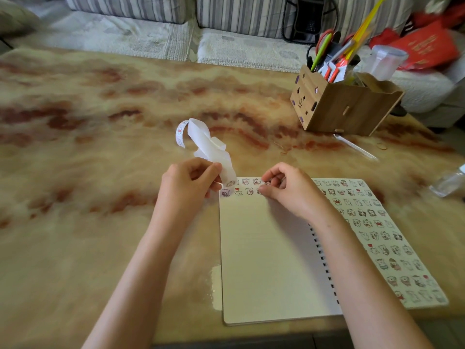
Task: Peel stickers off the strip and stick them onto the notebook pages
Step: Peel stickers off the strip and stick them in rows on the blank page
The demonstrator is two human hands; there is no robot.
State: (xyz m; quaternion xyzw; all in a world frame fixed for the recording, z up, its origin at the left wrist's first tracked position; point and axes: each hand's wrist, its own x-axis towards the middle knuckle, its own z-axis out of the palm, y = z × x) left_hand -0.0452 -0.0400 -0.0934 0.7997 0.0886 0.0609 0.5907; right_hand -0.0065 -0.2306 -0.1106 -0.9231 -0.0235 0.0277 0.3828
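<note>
Broadly, the marbled worktop (100,172) carries an open notebook (264,260), its right page covered in stickers (377,222). The left hand (186,182) has its grip pinched on the white strip (208,144) at the blank page's top corner. The right hand (286,190) has its grip pinched on a sticker (267,183) in the top row.

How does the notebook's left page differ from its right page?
The left page holds two short sticker rows at its top; the right page is covered with stickers. The right hand works on the left page; only its forearm crosses the right page. Both lie flat.
</note>
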